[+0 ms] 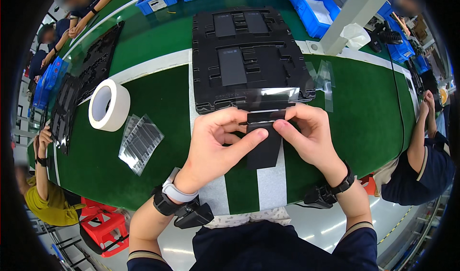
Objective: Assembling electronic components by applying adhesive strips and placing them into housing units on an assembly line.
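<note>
My left hand (pixel 213 144) and my right hand (pixel 311 136) pinch a flat black rectangular piece (pixel 263 157), thumbs on its near face and fingers behind. It hangs over the near part of the table. A clear film strip (pixel 275 98) shows just beyond my fingertips, along the piece's far end; whether it is stuck on, I cannot tell. Past it lies a black moulded tray (pixel 203 62), with flat dark grey blocks (pixel 233 66) in some recesses. To my left are a roll of white tape (pixel 120 106) and a fan of clear sheets with dark strips (pixel 141 144).
More clear film strips (pixel 327 82) lie right of the tray. Blue bins (pixel 314 12) line the far edge beside a grey post (pixel 352 19). A black cable (pixel 395 74) runs down the right side. Co-workers sit left and right; a red stool (pixel 106 230) stands at lower left.
</note>
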### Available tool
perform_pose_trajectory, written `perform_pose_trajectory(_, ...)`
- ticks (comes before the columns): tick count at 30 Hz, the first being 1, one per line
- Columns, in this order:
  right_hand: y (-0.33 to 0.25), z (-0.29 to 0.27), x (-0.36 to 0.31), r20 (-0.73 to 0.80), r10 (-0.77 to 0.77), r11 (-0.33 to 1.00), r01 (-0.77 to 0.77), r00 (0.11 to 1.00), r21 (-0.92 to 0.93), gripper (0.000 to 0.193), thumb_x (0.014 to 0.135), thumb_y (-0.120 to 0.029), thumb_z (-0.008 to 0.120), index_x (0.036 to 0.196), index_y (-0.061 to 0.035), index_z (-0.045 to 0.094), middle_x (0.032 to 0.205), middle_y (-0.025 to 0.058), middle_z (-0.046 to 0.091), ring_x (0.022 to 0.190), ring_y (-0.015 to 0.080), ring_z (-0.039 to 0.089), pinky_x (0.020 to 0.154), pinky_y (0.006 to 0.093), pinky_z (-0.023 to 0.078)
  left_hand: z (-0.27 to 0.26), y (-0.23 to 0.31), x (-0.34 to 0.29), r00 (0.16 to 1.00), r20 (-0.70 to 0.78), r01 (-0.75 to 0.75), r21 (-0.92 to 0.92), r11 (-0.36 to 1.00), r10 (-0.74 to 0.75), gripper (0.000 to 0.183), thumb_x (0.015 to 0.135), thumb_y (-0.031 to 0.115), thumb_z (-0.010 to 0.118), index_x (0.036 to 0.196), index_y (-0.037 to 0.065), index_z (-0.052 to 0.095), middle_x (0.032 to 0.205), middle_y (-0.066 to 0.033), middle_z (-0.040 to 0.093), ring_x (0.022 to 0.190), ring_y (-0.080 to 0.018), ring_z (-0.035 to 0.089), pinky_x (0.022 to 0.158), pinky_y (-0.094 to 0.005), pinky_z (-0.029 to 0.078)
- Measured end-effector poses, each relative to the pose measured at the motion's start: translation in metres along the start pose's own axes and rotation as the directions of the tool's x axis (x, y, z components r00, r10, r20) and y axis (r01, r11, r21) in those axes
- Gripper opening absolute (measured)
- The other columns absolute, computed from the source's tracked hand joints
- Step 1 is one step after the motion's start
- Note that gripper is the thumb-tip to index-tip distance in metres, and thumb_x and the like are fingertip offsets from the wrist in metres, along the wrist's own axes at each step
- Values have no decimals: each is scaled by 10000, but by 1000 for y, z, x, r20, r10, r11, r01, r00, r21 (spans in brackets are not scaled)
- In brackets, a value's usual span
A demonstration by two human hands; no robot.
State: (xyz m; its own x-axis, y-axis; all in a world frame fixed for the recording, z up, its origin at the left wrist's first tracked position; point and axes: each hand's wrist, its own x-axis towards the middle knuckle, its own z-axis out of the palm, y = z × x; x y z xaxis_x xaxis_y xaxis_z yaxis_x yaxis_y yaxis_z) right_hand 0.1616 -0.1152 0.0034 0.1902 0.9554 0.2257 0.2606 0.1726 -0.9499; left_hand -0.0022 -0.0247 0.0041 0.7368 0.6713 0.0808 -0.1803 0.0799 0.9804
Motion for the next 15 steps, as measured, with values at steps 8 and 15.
perform_pose_trajectory(8, -3, 5, 0, 136, 175, 924, -211, 975, 320, 110, 790, -45, 662, 876, 16, 631, 785, 2, 613, 730, 52, 569, 650, 205, 467, -2, -4, 1, 999, 2, -46, -36, 998, 47, 172, 763, -28, 661, 919, -50, 592, 876, -59, 623, 801, -90, 604, 565, -172, 504)
perform_pose_trajectory(15, 3, 4, -3, 94, 234, 936, -250, 968, 246, 115, 774, -38, 683, 759, 15, 582, 709, -24, 574, 675, 12, 533, 557, 178, 438, -2, -1, 1, 998, -54, -39, -151, 988, 31, 175, 765, -34, 657, 929, -35, 597, 893, -77, 626, 824, -120, 614, 653, -210, 527)
